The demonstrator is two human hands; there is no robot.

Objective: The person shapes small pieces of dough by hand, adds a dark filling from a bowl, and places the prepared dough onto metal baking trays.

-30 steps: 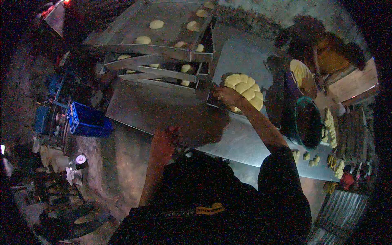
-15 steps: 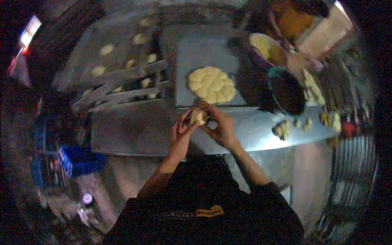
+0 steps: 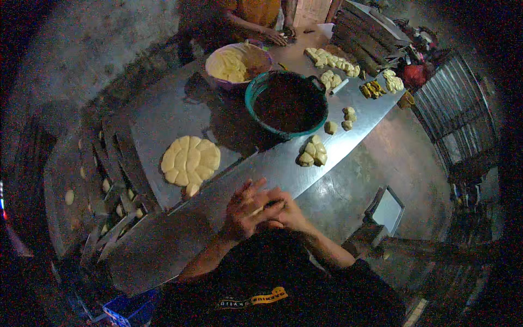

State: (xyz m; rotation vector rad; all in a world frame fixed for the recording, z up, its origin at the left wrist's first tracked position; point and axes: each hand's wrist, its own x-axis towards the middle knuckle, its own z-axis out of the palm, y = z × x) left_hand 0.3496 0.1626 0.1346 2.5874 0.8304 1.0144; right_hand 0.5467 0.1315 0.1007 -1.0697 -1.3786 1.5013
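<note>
My left hand [image 3: 244, 213] and my right hand [image 3: 284, 210] meet above the near edge of the metal table, just in front of my chest. Fingers of the left stand out and apart, while the right's are bent against them. Whatever may lie between the hands is hidden. Ahead and to the left, a flat round of pale dough [image 3: 190, 159], scored into segments, rests on the table. A small dough ball [image 3: 192, 189] touches its near edge. Several dough pieces [image 3: 313, 151] sit clumped to the right of my hands.
A teal basin [image 3: 287, 103] with dark contents stands beyond my hands, beside a bowl of dough [image 3: 238, 62]. More dough portions [image 3: 333, 61] line the far right. Metal trays [image 3: 117, 204] are at left. Another person's hand [image 3: 275, 37] rests at the far side.
The view has swung to the right. The dough piece formerly in my fingers no longer shows there; a small ball now lies against the round. My hands have come together.
</note>
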